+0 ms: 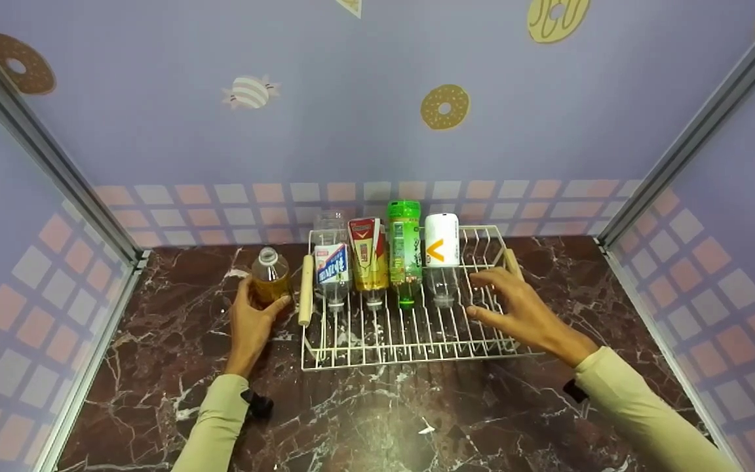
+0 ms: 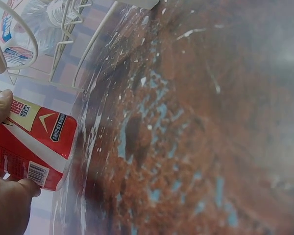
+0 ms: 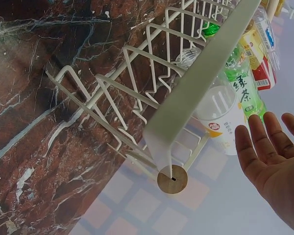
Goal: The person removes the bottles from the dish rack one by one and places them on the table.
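The left hand (image 1: pixel 251 322) grasps the bottle (image 1: pixel 271 283) left of the rack (image 1: pixel 377 346), best gently; the right hand (image 1: pixel 518 309), fingers apart, holds nothing.

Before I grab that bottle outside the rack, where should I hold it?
I'd probably grip the bottle round its wide body, where the left hand holds it, coming from the near side: it's upright, its neck is narrow, and a wooden handle is close on its right.
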Demonstrator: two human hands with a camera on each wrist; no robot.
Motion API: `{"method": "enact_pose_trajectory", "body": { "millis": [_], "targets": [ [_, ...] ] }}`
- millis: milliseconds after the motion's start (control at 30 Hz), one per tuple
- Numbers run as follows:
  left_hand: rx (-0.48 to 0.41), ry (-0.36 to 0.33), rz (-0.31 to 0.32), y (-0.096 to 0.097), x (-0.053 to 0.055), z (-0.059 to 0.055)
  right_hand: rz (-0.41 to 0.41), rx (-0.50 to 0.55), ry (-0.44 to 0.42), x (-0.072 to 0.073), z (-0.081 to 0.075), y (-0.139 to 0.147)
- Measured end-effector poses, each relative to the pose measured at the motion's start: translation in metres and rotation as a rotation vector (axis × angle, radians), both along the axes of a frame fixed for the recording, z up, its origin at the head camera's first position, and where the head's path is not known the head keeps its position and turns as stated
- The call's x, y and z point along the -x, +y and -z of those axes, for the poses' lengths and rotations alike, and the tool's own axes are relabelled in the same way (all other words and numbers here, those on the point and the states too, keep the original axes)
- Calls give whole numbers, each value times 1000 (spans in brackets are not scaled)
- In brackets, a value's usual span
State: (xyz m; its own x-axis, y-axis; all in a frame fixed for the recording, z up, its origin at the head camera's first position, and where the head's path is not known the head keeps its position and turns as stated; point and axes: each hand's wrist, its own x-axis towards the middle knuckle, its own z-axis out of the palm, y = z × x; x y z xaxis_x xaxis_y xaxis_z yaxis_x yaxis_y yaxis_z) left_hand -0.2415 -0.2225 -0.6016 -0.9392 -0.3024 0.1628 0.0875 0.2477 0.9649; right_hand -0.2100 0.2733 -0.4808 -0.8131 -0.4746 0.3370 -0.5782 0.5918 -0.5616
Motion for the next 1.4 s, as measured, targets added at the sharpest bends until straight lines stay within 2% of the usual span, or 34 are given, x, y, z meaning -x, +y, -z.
{"method": "enact_pose_trajectory", "body": {
  "millis": [433, 667, 767, 967, 1133, 1400],
  "targets": [
    [-52, 17, 12, 2, -1, 0, 3, 4, -5, -1, 0, 2],
    [7, 5, -15, 2, -2, 4, 3, 3, 16, -2, 0, 2],
    [23, -3, -4, 1, -4, 4, 1, 3, 29, -1, 0, 2],
    [39, -42, 24, -3, -10, 5, -6, 14, 34, -2, 0, 2],
    [73, -77, 23, -6, -16, 5, -3, 22, 15, -3, -2, 3],
    [112, -86, 56, -10, -30, 1, 2, 21, 11, -3, -2, 5]
  ]
}}
